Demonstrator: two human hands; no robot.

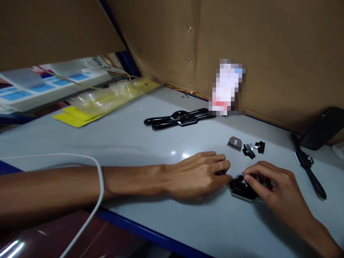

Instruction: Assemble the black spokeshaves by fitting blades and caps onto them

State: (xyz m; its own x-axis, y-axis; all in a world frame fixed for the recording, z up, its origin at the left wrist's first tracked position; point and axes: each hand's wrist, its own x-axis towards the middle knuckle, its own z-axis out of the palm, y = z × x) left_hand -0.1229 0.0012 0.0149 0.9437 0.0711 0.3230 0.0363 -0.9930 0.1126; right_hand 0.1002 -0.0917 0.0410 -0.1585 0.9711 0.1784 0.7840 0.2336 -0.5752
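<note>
A black spokeshave [243, 191] lies low over the grey table, its metal blade edge facing me. My left hand [197, 176] is closed around its left handle, most of which the fingers hide. Finger and thumb of my right hand [276, 184] pinch a small shiny thumbscrew [244, 181] at the middle of the spokeshave. Just beyond the hands lie a loose slotted blade [234, 143] and small black cap pieces [249, 151] with metal parts. Two more black spokeshave bodies [188, 120] rest side by side farther back. Another spokeshave [305, 163] with a screw fitted lies at the right.
A white cable [100, 179] crosses over my left forearm. Yellow cards in clear plastic packaging [107, 96] lie at the back left, near white boxes with blue labels [53, 87]. Brown cardboard [166, 43] walls the back. A dark upright object [322, 129] leans at the right.
</note>
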